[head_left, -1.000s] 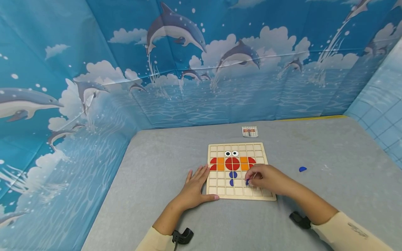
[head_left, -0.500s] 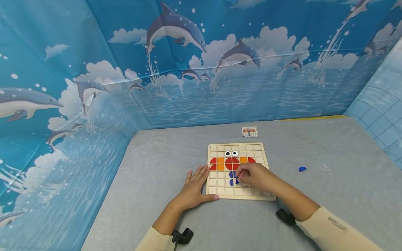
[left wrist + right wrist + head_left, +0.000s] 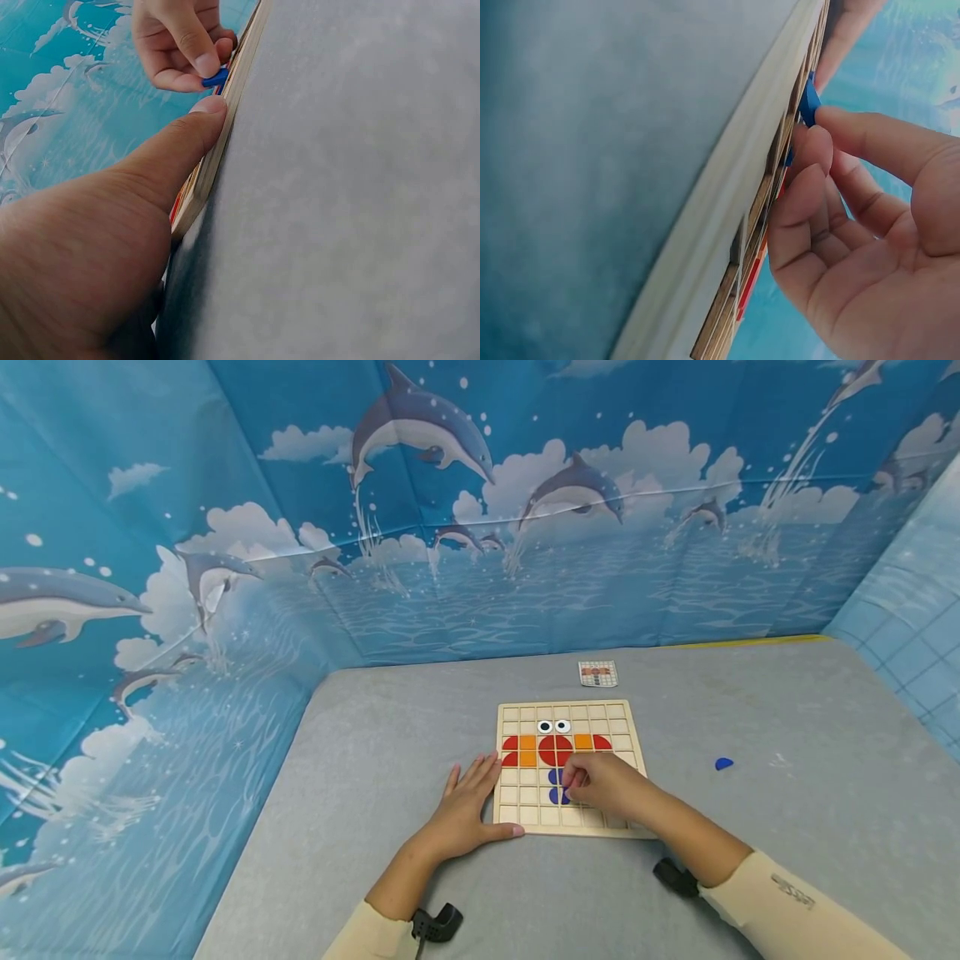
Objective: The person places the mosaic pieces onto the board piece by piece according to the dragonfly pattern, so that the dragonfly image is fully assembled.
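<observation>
Left hand (image 3: 463, 806) flat on the grey tabletop (image 3: 360, 793), thumb along the near-left edge of the wooden grid board (image 3: 622, 727), right hand (image 3: 606, 783) over mid-board, grip pinching a blue piece (image 3: 808, 99), loose blue piece (image 3: 723, 764) on bare tabletop well right.

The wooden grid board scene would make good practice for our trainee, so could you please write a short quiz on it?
1. True or false: the left hand lies flat beside the wooden grid board.
2. What does the right hand pinch? A) a blue piece B) a red piece C) the pattern card
3. Where does the loose blue piece lie?

Key: 1. True, its thumb against the board's edge. 2. A, the blue piece. 3. On the grey table, right of the board.
</observation>
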The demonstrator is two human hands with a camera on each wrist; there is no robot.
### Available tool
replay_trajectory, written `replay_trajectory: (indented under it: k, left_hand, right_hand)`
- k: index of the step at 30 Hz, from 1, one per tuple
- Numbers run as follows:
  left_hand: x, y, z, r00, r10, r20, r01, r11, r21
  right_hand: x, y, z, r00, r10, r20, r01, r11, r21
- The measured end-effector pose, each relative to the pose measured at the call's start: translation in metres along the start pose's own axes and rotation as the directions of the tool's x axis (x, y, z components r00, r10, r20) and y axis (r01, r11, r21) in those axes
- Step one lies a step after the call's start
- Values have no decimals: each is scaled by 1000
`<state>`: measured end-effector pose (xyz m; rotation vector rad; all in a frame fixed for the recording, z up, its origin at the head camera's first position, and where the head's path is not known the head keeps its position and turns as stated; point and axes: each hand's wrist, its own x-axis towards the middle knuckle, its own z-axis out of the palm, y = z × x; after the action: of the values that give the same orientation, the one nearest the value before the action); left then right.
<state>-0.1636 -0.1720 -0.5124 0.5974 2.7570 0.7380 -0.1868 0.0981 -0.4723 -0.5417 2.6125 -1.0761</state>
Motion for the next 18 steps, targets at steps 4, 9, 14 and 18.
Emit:
replay_trajectory:
  k: [4,9,14,18]
  left_hand:
    - [0,0,0,1000,0,0,0,1000,1]
    - [0,1,0,1000,-2,4,2,1000,1]
    - [0,1,-1,1000,-5,5,5,1000,1]
    - [0,0,-1,1000,-8,6,8,1000,2]
  right_hand:
    - [0,0,2,1000,-25,-4,25,1000,-9]
    - [0,-1,4,1000,-29,-11,28,998,-52]
    - [0,-1,6,1000,-15,-23,13,997,-81]
    - [1,0,7,1000,-14,-27,12,997,-77]
